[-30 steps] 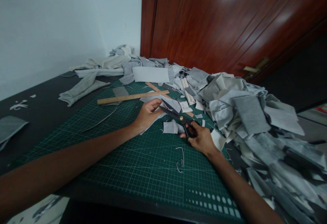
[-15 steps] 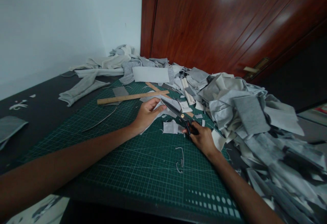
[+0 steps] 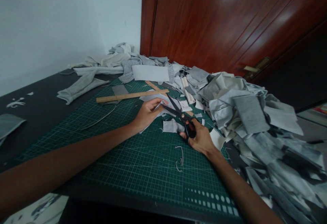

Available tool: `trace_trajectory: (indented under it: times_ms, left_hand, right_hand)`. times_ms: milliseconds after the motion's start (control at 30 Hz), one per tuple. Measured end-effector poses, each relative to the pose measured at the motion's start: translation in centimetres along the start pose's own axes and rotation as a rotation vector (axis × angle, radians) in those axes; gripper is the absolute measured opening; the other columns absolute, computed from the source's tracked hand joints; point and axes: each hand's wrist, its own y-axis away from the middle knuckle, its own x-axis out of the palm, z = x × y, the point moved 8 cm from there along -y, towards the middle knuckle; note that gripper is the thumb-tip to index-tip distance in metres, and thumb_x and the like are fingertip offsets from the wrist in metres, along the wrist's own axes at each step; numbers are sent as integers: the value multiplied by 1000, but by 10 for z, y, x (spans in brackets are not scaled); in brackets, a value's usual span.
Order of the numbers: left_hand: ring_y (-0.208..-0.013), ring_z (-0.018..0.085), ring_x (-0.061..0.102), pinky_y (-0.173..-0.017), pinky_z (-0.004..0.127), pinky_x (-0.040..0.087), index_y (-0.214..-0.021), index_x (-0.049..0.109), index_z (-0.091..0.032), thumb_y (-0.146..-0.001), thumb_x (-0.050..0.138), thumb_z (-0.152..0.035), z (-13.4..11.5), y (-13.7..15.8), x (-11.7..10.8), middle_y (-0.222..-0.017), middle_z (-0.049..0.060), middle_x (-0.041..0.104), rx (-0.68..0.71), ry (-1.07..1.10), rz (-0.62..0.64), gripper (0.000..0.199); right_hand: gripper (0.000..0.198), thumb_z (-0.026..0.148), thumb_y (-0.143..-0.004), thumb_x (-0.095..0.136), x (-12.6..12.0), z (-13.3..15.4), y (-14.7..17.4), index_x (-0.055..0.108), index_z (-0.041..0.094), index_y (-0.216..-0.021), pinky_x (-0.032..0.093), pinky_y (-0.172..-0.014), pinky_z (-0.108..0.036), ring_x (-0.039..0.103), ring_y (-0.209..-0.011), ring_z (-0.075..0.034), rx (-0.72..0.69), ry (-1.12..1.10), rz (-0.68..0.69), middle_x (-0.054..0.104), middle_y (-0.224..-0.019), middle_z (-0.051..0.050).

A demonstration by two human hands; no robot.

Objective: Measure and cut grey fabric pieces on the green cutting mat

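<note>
My left hand (image 3: pixel 147 113) pinches a light grey piece of fabric (image 3: pixel 160 103), part of it hidden behind the fingers. In my right hand (image 3: pixel 200 137) is a pair of black scissors (image 3: pixel 183 115), gripped by the handles. The blades stand apart and point left, their tips close to my left fingertips and the fabric. Below the blades, a small grey fabric scrap (image 3: pixel 170 126) rests on the green cutting mat (image 3: pixel 143 162).
Behind my left hand a wooden ruler (image 3: pixel 133 95) lies across the mat, crossing another strip of wood. A large heap of grey fabric pieces (image 3: pixel 251 115) covers the right side. More cloth (image 3: pixel 79 86) lies at the back left, and loose threads (image 3: pixel 182 157) on the mat.
The scissor blades have gone from closed to spread apart, and the fingers of my right hand have opened with the handles. My left hand stays nearly in place on the fabric.
</note>
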Motion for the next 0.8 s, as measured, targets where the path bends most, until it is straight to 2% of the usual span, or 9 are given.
trace_trajectory:
  times_ms: [233, 400, 633, 800]
  left_hand:
    - [-80, 17, 71, -73, 26, 56, -90, 72, -16, -85, 72, -29, 4, 1, -1, -85, 5, 75, -42, -16, 6, 14]
    - [-77, 16, 70, -68, 25, 56, -92, 72, -16, -84, 73, -32, 9, 3, 1, -89, 6, 76, -81, -17, 39, 18]
    - [-87, 18, 73, -81, 29, 58, -93, 71, -18, -84, 75, -32, 10, 3, 3, -93, 6, 77, -53, 55, 53, 17]
    - [-87, 18, 72, -79, 29, 58, -98, 71, -16, -84, 74, -35, 10, 3, 4, -93, 7, 77, -75, 60, 63, 24]
  right_hand:
    - [42, 54, -81, 69, 0, 0, 0, 54, 22, -104, 49, -67, -31, 68, -78, -23, -15, 22, -5, 69, -91, -5]
    - [43, 55, -81, 69, 2, 0, 0, 57, 20, -103, 45, -60, -29, 65, -68, -21, -13, 37, 4, 68, -80, -3]
    - [38, 52, -83, 68, 0, -4, -1, 63, 19, -102, 37, -52, -26, 56, -53, -16, -23, 54, -38, 63, -66, 1]
    - [25, 43, -83, 66, -2, -6, -1, 64, 21, -94, 34, -51, -26, 52, -50, -15, -41, 60, -77, 61, -62, 2]
